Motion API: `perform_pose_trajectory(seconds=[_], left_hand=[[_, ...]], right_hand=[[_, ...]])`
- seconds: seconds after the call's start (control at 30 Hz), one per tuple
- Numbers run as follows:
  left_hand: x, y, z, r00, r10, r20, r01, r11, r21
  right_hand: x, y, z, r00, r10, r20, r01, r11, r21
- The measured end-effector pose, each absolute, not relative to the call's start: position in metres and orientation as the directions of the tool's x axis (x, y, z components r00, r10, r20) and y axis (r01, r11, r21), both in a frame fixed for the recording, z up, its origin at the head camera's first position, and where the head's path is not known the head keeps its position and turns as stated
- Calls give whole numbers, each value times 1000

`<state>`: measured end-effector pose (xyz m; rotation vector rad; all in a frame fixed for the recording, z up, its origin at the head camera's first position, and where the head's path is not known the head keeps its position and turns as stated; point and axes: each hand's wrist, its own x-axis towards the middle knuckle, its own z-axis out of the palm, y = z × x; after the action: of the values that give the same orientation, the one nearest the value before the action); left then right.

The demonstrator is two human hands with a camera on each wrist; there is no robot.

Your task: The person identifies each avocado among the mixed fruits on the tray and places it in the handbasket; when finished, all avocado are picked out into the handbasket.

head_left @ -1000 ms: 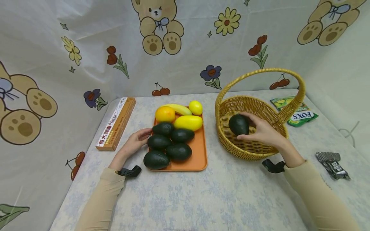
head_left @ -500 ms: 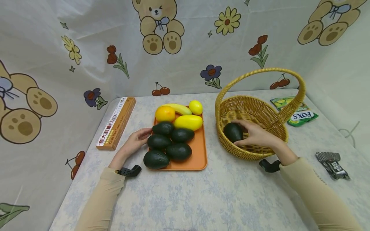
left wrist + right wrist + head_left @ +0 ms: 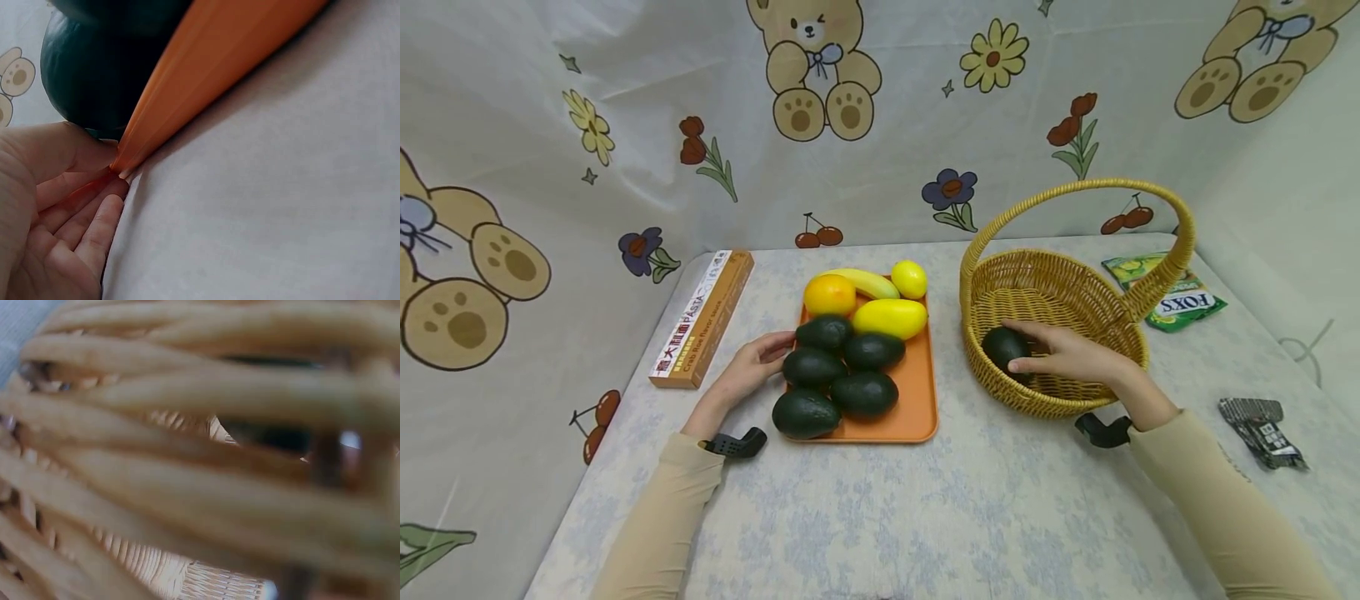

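Observation:
In the head view my left hand (image 3: pixel 750 369) is at the left edge of an orange tray (image 3: pixel 917 421). The left wrist view shows its thumb and fingers pinching the tray's rim (image 3: pixel 128 150). Several dark green avocados (image 3: pixel 805 414) lie on the tray, the nearest just above my thumb. Inside the wicker basket (image 3: pixel 1037 404), another avocado (image 3: pixel 997 343) rests toward the left wall. My right hand (image 3: pixel 1067 354) is over it with fingers extended and thumb across its front. Basket weave fills the right wrist view and mostly hides that hand.
An orange fruit (image 3: pixel 829 296), a banana (image 3: pixel 868 284), a lemon (image 3: pixel 909 279) and a yellow mango-shaped fruit (image 3: pixel 890 319) occupy the tray's far end. A pasta box (image 3: pixel 700 321) lies left. The basket's tall handle (image 3: pixel 1075 185) arches up. A green bag (image 3: pixel 1176 300) and black packet (image 3: pixel 1266 429) lie right.
My right hand has brought the avocado left and down onto the basket's bottom, then its fingers have loosened and lifted slightly. My left hand has stayed at the tray.

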<state>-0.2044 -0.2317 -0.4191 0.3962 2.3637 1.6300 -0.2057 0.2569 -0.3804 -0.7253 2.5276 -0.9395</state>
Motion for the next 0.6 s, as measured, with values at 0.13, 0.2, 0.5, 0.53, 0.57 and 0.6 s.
perform_pose_trajectory(seconds=[0.13,0.2,0.5,0.53,0.57,0.6], left_hand=[[-204,-232,-419,-935,351,-42,86,342,936],[-204,-232,-419,-936,351,-39,89,341,936],[-205,-232,-420,-935,353,-32,95,338,936],[-205,-232,-420,-934,355,-32,96,337,936],[-205,-232,-420,-934,355,-33,94,336,937],[-204,-232,-420,-934,354,-35,92,335,938]], right_hand=[[-205,258,-379,-813,-565,-138,-340,654,-676],[-204,258,-378,-822,-552,-138,-331,661,-673],[-201,259,-370,-850,-518,-100,-327,666,-671],[-200,259,-369,-853,-514,-90,-329,664,-671],[-200,258,-367,-857,-510,-75,-331,658,-676],[-199,258,-365,-862,-504,-50,-336,644,-687]])
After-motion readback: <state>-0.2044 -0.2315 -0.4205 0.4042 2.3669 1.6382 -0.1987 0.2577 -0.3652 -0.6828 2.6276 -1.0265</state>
